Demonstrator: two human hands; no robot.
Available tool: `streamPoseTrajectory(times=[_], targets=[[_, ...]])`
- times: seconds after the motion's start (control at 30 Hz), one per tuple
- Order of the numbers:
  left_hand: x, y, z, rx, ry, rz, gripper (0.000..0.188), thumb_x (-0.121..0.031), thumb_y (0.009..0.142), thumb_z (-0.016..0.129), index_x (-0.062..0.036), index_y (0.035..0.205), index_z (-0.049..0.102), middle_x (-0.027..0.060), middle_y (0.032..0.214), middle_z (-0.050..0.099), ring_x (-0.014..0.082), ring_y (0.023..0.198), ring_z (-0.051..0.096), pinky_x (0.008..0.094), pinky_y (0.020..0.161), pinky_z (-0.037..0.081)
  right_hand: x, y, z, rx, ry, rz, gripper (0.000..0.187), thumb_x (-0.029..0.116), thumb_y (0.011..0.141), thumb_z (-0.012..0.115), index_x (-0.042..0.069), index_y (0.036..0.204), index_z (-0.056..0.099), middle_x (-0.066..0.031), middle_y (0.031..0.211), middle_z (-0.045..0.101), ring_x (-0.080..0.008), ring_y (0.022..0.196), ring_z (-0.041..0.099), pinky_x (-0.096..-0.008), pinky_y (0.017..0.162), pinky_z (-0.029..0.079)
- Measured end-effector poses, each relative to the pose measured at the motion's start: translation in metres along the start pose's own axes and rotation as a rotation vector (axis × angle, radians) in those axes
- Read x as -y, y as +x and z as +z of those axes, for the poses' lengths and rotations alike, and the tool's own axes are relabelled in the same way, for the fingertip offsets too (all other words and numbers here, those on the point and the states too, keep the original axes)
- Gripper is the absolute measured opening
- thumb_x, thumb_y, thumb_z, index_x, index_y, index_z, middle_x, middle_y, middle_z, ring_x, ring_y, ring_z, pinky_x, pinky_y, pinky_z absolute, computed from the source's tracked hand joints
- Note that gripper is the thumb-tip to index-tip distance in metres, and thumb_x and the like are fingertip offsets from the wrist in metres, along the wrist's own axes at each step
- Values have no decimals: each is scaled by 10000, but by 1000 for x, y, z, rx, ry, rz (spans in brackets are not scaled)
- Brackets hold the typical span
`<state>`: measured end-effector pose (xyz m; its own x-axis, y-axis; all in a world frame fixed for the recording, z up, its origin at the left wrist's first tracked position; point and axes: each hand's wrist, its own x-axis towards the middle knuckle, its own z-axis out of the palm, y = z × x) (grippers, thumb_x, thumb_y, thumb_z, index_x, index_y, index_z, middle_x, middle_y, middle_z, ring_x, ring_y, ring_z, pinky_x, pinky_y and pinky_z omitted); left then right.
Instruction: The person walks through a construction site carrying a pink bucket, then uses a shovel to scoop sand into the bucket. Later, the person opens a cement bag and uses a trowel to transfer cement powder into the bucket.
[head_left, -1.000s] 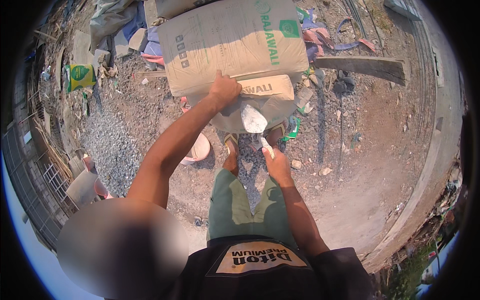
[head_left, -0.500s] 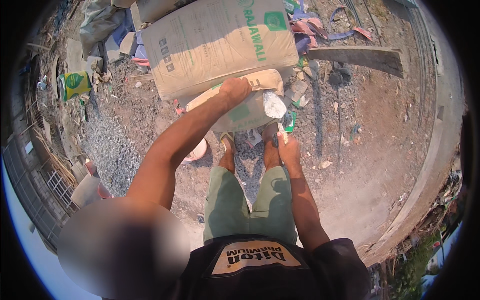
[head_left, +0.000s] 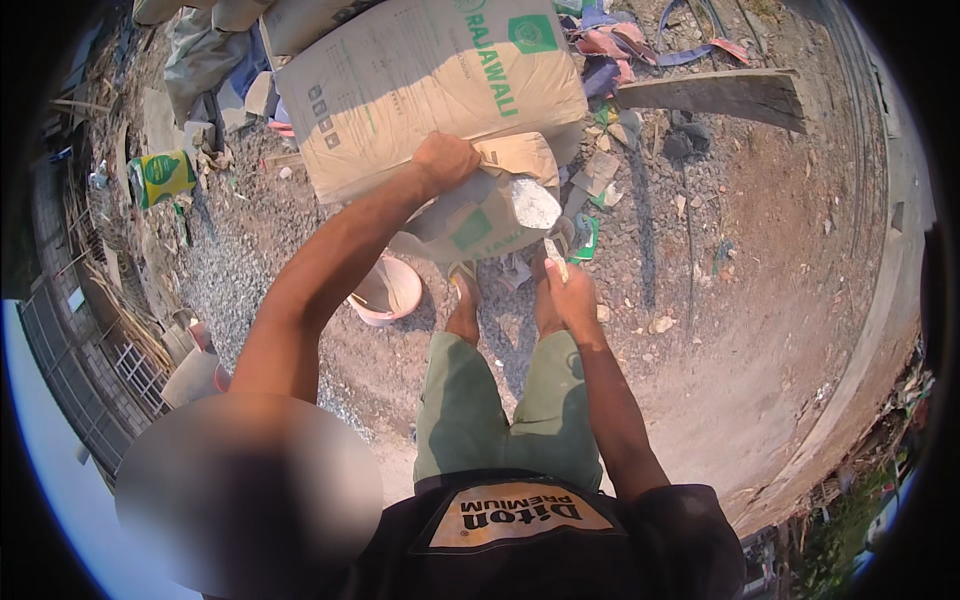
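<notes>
An opened tan paper sack [head_left: 470,222] leans in front of my feet, and grey powder [head_left: 535,203] shows at its torn corner. My left hand [head_left: 445,160] is closed over the sack's folded top edge. My right hand [head_left: 572,297] is lower and to the right, gripping a small pale blade-like tool [head_left: 555,256] whose tip points up at the torn corner. Behind the opened sack lies a full tan sack [head_left: 420,80] with green print.
A pink bucket [head_left: 388,290] stands left of my feet. Grey gravel [head_left: 205,285] spreads to the left, near a green and yellow bag [head_left: 160,176]. A wooden plank [head_left: 720,92] and cloth scraps lie at the back right. A concrete kerb [head_left: 872,330] curves along the right.
My right hand has risen with the small tool toward the sack's torn corner. My left hand has kept its hold on the sack's top, which has shifted slightly.
</notes>
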<state>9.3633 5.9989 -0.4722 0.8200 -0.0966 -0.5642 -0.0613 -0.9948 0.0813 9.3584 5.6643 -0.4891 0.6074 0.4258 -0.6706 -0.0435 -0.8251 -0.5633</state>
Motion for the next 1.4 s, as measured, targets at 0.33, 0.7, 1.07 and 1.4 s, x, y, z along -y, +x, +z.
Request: streamPoseTrajectory(times=[0.33, 0.7, 1.07, 1.4], targets=[[8, 3, -3, 65, 41, 6, 173, -176, 820, 526, -75, 845, 664, 122, 741, 684, 284, 714, 692, 483, 792, 503, 76, 3, 3, 142, -80, -102, 536, 495, 895, 542, -33, 845, 619, -307, 797, 625, -478, 818, 612, -544, 707, 457], [-47, 19, 5, -124, 218, -130, 524, -248, 840, 570, -73, 1320, 453, 108, 1224, 546, 254, 1120, 533, 519, 939, 388, -16, -53, -24, -53, -61, 88, 512, 492, 898, 551, -16, 882, 615, -285, 785, 624, -476, 792, 604, -519, 673, 456], [-40, 49, 13, -129, 208, 186, 434, -247, 872, 510, -35, 1248, 543, 95, 1028, 623, 244, 950, 620, 458, 890, 428, -35, -31, -35, -29, -104, 114, 487, 463, 907, 558, -19, 872, 618, -261, 756, 612, -449, 751, 602, -479, 656, 454], [-35, 57, 0, -117, 300, 303, 392, -163, 900, 438, 8, 1239, 535, 108, 932, 648, 251, 790, 668, 529, 980, 372, -40, 28, -39, 50, -78, 37, 461, 437, 918, 546, -16, 879, 624, -275, 820, 626, -455, 814, 607, -490, 681, 467]])
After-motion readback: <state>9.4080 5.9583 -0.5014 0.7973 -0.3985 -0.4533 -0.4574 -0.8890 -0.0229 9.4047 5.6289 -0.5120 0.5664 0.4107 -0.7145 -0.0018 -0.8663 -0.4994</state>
